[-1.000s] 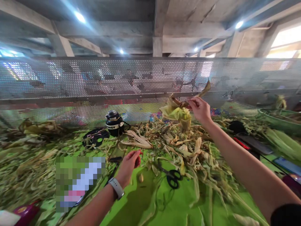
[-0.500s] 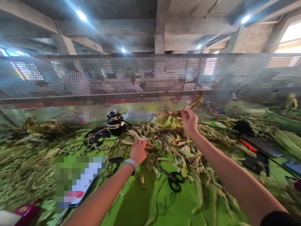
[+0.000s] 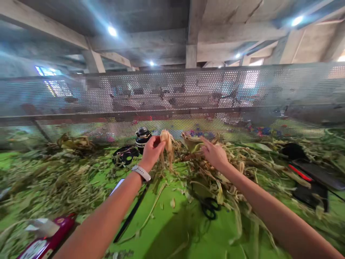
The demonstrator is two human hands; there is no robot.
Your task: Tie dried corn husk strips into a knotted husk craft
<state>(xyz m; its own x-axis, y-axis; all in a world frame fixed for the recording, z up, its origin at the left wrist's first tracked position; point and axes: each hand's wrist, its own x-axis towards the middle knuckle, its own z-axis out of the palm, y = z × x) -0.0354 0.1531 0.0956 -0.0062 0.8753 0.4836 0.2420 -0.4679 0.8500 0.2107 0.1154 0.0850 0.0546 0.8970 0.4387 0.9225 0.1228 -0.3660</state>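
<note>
My left hand (image 3: 152,151) is raised above the table, its thumb and fingers pinched on a pale bunch of dried corn husk (image 3: 168,145) that hangs down from the fingertips. Opposite it, my right hand (image 3: 215,154) reaches over the husk pile (image 3: 207,167) with its fingers stretched forward. Those fingertips are beside a wider, greenish corn husk (image 3: 192,142); whether they touch it is unclear. Black-handled scissors (image 3: 210,208) lie on the green tabletop (image 3: 161,230) below my right hand, their blades partly under husk scraps.
Shredded husk (image 3: 61,180) covers the left side. A black jar (image 3: 142,138) and black openwork piece (image 3: 125,155) stand behind my left hand. A purple device (image 3: 48,239) is at lower left, dark devices (image 3: 312,190) at right. A perforated metal screen (image 3: 172,93) closes the back.
My left hand has risen from the table with the pale husk bunch. My right hand has come down and let go of the husk it pinched. The view has swung left.
</note>
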